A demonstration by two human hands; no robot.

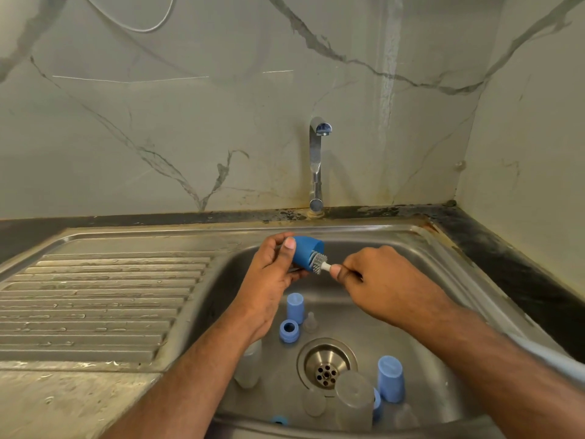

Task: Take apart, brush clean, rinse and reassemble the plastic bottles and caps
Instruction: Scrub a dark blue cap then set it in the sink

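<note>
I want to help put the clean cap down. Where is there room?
The ribbed draining board left of the sink is bare. So is the basin's back right, behind the drain. It is crowded by the drain: blue caps, a ring and clear bottles.

Brushed steel sink [316, 236], matt blue plastic cap [305, 253], glossy marble wall [190, 122].

The drain [326, 365] sits in the sink [392, 245]. Behind it stand two caps [295, 307]; the faucet [316, 166] rises farther behind. The drainboard [95, 305] lies left.
</note>
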